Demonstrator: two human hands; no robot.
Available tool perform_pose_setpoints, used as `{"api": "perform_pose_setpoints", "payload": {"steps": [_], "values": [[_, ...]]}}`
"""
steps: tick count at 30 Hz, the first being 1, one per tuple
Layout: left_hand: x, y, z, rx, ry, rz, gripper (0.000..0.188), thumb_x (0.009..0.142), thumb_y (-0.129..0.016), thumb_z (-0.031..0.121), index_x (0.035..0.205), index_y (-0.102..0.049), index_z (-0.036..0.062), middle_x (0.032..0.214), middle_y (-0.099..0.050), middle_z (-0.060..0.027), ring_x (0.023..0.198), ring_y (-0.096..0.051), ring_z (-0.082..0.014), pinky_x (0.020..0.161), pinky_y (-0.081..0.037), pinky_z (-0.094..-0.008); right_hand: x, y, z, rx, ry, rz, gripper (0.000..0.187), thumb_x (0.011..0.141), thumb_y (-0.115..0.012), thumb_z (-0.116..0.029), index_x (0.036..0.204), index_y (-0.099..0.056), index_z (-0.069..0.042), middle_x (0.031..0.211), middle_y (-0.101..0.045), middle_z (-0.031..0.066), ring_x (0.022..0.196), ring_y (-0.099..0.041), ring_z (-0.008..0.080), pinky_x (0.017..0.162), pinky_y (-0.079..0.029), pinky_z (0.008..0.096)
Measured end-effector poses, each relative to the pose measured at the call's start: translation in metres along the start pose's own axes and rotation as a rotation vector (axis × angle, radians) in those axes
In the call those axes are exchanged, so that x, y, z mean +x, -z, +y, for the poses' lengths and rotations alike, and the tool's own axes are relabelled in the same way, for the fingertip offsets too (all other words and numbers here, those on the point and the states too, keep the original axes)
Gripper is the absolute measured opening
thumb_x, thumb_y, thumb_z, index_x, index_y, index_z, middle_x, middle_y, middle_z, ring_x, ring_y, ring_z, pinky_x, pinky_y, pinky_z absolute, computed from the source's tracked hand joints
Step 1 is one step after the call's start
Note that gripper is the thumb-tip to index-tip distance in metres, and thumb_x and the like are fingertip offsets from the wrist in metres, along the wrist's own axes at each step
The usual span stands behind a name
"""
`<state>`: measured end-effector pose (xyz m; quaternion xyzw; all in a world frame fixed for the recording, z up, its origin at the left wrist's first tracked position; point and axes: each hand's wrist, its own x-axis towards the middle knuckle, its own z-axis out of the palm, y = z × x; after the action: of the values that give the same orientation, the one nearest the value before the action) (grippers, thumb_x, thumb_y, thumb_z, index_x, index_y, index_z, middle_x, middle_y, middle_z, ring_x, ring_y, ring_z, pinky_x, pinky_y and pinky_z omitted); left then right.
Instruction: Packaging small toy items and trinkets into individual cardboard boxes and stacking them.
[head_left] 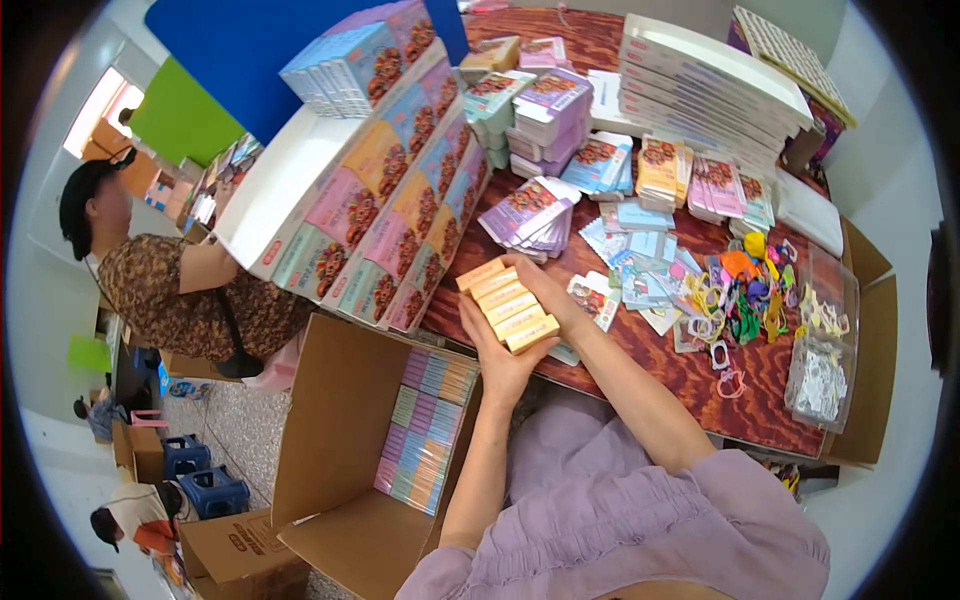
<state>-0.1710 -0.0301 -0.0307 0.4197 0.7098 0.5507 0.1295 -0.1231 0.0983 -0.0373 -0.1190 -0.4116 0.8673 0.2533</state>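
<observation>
Between my two hands is a row of several small yellow-orange boxes [508,308], held over the table's front edge. My left hand [497,358] is closed along the row's left and near side. Wrapped round the far and right side is my right hand [548,297]. Just beyond my hands lies a fanned pile of purple printed cards or flat cartons [535,213]. A few pale printed cards [592,300] rest right beside my right hand.
Stacked display trays of coloured boxes [380,190] rise at the left. Below stands an open carton [330,420] holding wrapped small boxes. Rightward are colourful balloons [745,290], a clear plastic bin [820,375] and stacked white trays [700,95]. A person [150,270] works at far left.
</observation>
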Motion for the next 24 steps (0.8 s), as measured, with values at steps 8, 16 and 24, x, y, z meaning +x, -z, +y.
{"api": "perform_pose_setpoints", "payload": {"steps": [8, 16, 24], "values": [[0.022, 0.045, 0.109, 0.021, -0.231, 0.058, 0.139, 0.060, -0.094, 0.031, 0.154, 0.003, -0.0012, 0.155, -0.003, -0.0316, 0.144, -0.015, -0.0468, 0.115, -0.024, -0.0515, -0.014, -0.085, -0.096, 0.084, 0.182, -0.241, 0.047, 0.103, -0.046, -0.041, 0.132, -0.043, -0.005, 0.127, -0.054, 0.0085, 0.118, -0.055, 0.0144, 0.098, -0.048, 0.0318], [0.146, 0.160, 0.201, -0.006, -0.446, 0.328, 0.121, 0.071, -0.084, 0.007, 0.155, 0.003, 0.0009, 0.145, -0.037, -0.0172, 0.124, -0.050, -0.0265, 0.100, -0.048, -0.0346, 0.117, -0.240, -0.215, -0.090, 0.131, -0.461, 0.052, 0.095, -0.061, -0.045, 0.119, -0.057, 0.001, 0.113, -0.067, 0.0168, 0.097, -0.069, 0.0216, 0.083, -0.058, 0.0341], [0.217, 0.201, 0.184, 0.081, -0.200, 0.306, 0.144, 0.063, -0.091, 0.039, 0.152, 0.014, 0.0005, 0.149, -0.016, -0.0270, 0.142, -0.019, -0.0386, 0.114, -0.030, -0.0462, 0.215, -0.258, -0.204, -0.144, 0.020, -0.524, 0.048, 0.099, -0.053, -0.040, 0.115, -0.060, 0.005, 0.111, -0.067, 0.0193, 0.098, -0.069, 0.0254, 0.087, -0.055, 0.0379]]}}
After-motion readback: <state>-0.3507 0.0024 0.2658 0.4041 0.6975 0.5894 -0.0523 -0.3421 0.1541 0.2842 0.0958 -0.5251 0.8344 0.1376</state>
